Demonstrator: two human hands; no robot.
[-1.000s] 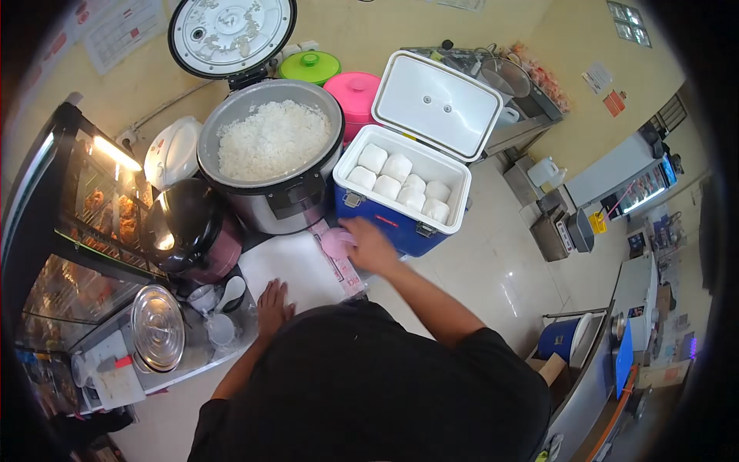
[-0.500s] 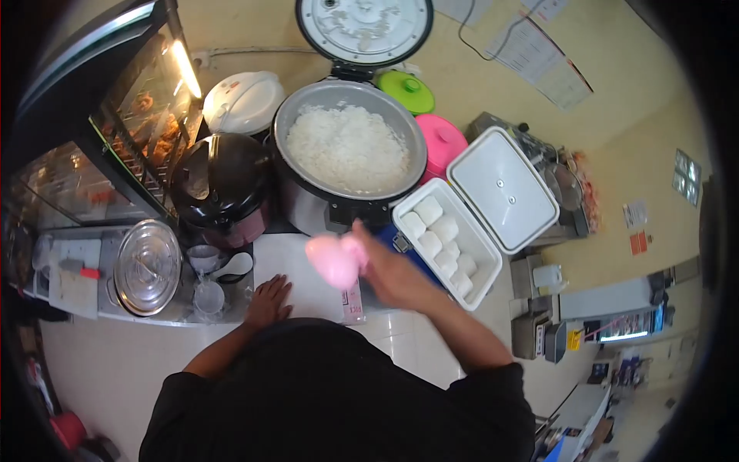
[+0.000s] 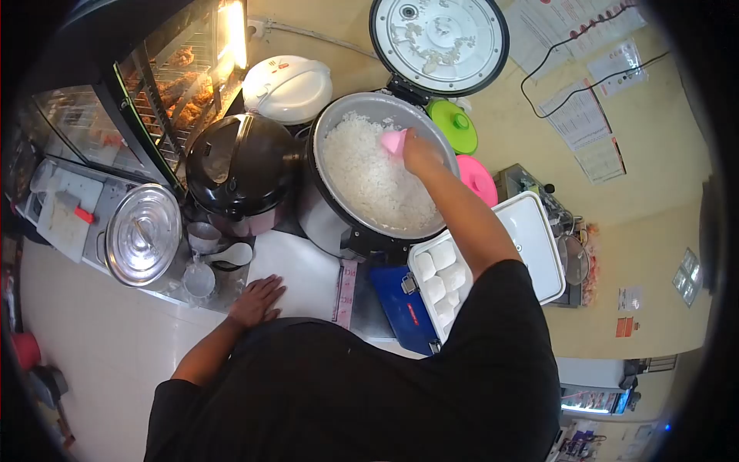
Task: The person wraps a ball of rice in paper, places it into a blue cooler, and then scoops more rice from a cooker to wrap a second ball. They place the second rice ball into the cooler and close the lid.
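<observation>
My right hand (image 3: 422,154) is closed around a pink rice scoop (image 3: 394,142), whose tip meets the white rice (image 3: 369,173) near the far side of the pot. That rice fills much of a large rice cooker (image 3: 332,115) with its lid (image 3: 440,42) raised behind it. On the counter, my left hand (image 3: 258,300) lies flat with fingers spread, at the left edge of a stack of white paper sheets (image 3: 296,269). Pink printing runs along the stack's right edge. The scoop's handle is hidden inside my right hand.
A blue cooler box (image 3: 400,304) holding several white wrapped bundles (image 3: 435,289) stands open at right. Left of the cooker are a closed black rice cooker (image 3: 239,165), a lidded metal pot (image 3: 142,235) and clear cups (image 3: 198,279). A lit food warmer (image 3: 177,85) rises at far left.
My right hand has carried the pink scoop from above the paper up and away into the rice pot. My left hand stays on the counter by the paper. The view has shifted.
</observation>
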